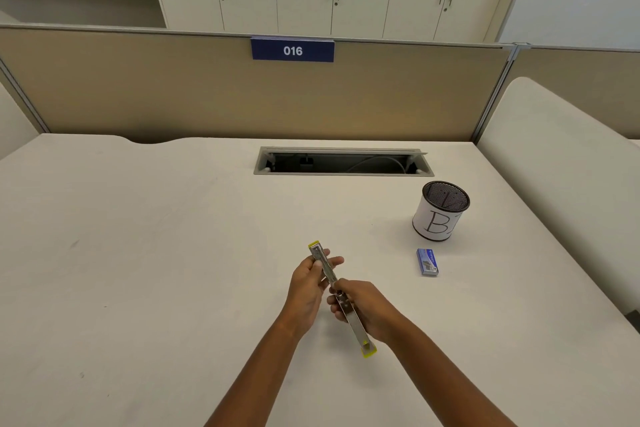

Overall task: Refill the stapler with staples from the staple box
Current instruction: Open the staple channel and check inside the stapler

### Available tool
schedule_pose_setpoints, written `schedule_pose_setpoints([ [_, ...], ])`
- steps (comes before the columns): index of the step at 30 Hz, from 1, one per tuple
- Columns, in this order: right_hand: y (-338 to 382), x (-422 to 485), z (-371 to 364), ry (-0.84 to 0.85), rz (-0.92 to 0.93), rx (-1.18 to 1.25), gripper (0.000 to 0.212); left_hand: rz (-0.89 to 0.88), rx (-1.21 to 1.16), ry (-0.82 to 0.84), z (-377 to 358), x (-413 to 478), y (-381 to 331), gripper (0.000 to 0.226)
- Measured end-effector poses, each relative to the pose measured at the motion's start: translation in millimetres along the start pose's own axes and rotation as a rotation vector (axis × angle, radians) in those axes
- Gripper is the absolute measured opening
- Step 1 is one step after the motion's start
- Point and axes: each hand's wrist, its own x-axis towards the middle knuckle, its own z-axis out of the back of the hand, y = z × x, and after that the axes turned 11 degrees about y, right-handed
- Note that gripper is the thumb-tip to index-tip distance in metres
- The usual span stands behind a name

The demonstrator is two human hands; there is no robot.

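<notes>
Beige desk surface (138, 253) carries the work: nearest the operator, the stapler (354, 321) is held above it, swung open into one long line, with the right hand (367, 308) curled round the near half and the left hand (306, 282) pinching the far half between thumb and fingers. Judged step: magazine exposed, loading not yet begun (no staple strip shows in either hand). Next move calls for freeing one hand to reach the staple box (427, 262), lying flat to the right, just before the mesh pen cup (440, 213).
</notes>
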Motion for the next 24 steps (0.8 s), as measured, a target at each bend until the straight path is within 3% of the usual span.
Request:
schedule_pose_setpoints([
  [9, -10, 0, 17, -0.438, 0.343, -0.616, 0.012, 0.096, -0.164, -0.196, 14, 2, 3, 0.026],
  [14, -13, 2, 30, -0.415, 0.266, -1.242, 0.016, 0.093, -0.047, -0.281, 21, 2, 7, 0.039],
  [17, -17, 1, 33, -0.468, 0.351, -1.190, 0.016, 0.082, 0.019, -0.288, 22, 3, 8, 0.039],
  [20, -19, 2, 35, -0.438, 0.299, -1.333, 0.016, 0.085, 0.062, -0.295, 22, 5, 8, 0.038],
  [24, -23, 3, 40, -0.469, 0.360, -1.340, 0.017, 0.094, 0.050, -0.286, 20, 7, 8, 0.037],
])
